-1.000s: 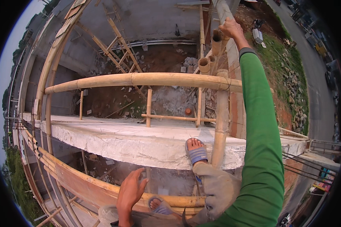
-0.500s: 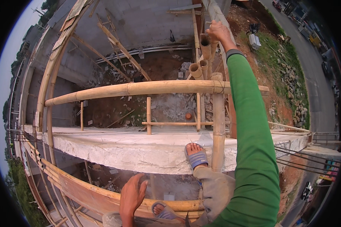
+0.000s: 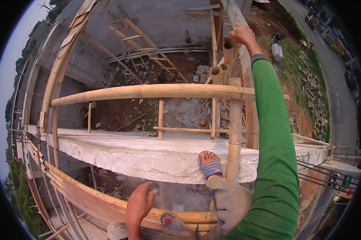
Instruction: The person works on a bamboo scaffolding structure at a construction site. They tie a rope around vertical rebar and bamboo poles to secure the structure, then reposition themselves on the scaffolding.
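Observation:
My right hand (image 3: 243,35), at the end of a green sleeve, reaches far forward with its fingers curled closed. It rests against a long pale post (image 3: 233,13), beside the open ends of several upright bamboo poles (image 3: 216,73). What its fingers grip is hidden. My left hand (image 3: 139,203) hangs low near my knee, fingers loosely apart and holding nothing, above the lower bamboo poles (image 3: 108,200). Between my hands runs a horizontal bamboo rail (image 3: 160,91), tied to an upright bamboo post (image 3: 234,140).
One sandalled foot (image 3: 209,164) stands on a rough white concrete ledge (image 3: 140,160); the other (image 3: 174,221) is on the bamboo below. Far down lies a rubble-strewn floor with a wooden ladder (image 3: 152,48). Cables (image 3: 320,168) and a road (image 3: 344,112) are on the right.
The view has shifted slightly, so the rail and ledge sit a little farther right and more of the ladder shows. My hands keep nearly the same poses.

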`<action>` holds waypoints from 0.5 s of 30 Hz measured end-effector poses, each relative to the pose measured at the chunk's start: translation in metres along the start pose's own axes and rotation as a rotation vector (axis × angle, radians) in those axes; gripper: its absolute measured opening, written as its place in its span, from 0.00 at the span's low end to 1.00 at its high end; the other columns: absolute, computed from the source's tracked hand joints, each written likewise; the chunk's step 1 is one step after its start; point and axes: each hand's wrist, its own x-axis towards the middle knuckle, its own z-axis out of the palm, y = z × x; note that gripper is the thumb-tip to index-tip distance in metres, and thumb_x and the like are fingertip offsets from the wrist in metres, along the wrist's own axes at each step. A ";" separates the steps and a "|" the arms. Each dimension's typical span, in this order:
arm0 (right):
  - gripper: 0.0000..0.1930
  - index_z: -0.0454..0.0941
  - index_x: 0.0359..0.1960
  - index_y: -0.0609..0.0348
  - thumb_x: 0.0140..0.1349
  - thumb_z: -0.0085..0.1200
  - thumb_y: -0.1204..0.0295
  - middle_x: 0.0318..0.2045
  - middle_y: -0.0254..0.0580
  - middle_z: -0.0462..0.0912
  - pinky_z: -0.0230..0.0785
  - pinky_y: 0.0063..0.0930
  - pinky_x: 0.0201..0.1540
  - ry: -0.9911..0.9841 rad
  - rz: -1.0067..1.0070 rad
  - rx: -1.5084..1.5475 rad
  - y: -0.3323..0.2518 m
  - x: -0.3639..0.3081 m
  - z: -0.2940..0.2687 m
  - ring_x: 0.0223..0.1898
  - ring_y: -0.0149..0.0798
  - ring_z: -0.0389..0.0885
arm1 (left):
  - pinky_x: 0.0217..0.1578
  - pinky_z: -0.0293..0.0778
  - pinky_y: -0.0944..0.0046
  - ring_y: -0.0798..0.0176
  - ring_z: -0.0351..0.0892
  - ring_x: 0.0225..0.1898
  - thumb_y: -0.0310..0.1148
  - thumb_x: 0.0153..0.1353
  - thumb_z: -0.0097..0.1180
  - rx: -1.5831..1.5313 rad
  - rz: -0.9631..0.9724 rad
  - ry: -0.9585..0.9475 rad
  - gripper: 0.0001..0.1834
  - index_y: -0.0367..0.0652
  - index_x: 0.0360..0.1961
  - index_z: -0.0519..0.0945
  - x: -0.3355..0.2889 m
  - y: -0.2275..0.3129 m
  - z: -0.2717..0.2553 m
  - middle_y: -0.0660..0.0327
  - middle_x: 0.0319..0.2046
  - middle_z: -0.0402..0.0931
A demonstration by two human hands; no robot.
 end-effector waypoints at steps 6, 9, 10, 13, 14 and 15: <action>0.29 0.77 0.65 0.55 0.67 0.59 0.52 0.65 0.60 0.80 0.74 0.55 0.66 -0.004 0.020 0.004 0.018 0.004 -0.005 0.65 0.65 0.79 | 0.56 0.77 0.47 0.33 0.82 0.55 0.38 0.72 0.61 -0.022 0.004 -0.027 0.21 0.34 0.59 0.82 0.001 0.001 0.001 0.39 0.54 0.84; 0.29 0.77 0.64 0.53 0.66 0.58 0.52 0.64 0.58 0.81 0.75 0.54 0.66 0.012 -0.016 -0.023 0.026 0.006 -0.007 0.65 0.64 0.79 | 0.56 0.77 0.46 0.33 0.82 0.55 0.39 0.72 0.61 -0.031 0.009 -0.031 0.22 0.35 0.60 0.81 0.002 0.002 0.001 0.39 0.54 0.83; 0.29 0.77 0.64 0.53 0.66 0.58 0.52 0.64 0.57 0.81 0.75 0.53 0.66 0.014 -0.022 -0.026 0.029 0.006 -0.007 0.65 0.63 0.80 | 0.56 0.77 0.47 0.33 0.82 0.55 0.39 0.72 0.61 -0.033 -0.010 -0.049 0.22 0.35 0.60 0.81 0.002 0.002 0.001 0.39 0.54 0.83; 0.31 0.77 0.63 0.56 0.65 0.59 0.48 0.63 0.59 0.81 0.73 0.54 0.66 -0.024 -0.044 -0.020 0.037 0.006 -0.010 0.65 0.64 0.79 | 0.56 0.78 0.47 0.34 0.83 0.55 0.39 0.72 0.61 -0.045 -0.019 -0.056 0.23 0.35 0.61 0.81 0.002 0.001 0.001 0.39 0.54 0.83; 0.33 0.76 0.63 0.57 0.65 0.59 0.47 0.63 0.61 0.81 0.73 0.55 0.66 -0.031 -0.037 -0.027 0.038 0.006 -0.010 0.65 0.64 0.79 | 0.56 0.78 0.47 0.35 0.83 0.54 0.39 0.72 0.62 -0.048 -0.019 -0.055 0.23 0.35 0.61 0.81 0.002 0.000 0.002 0.39 0.54 0.83; 0.32 0.77 0.62 0.58 0.65 0.59 0.46 0.63 0.61 0.81 0.73 0.55 0.66 -0.032 -0.034 -0.011 0.039 0.005 -0.011 0.65 0.64 0.78 | 0.56 0.78 0.47 0.35 0.83 0.54 0.39 0.71 0.62 -0.051 -0.017 -0.054 0.23 0.35 0.61 0.81 0.002 -0.001 0.002 0.39 0.54 0.83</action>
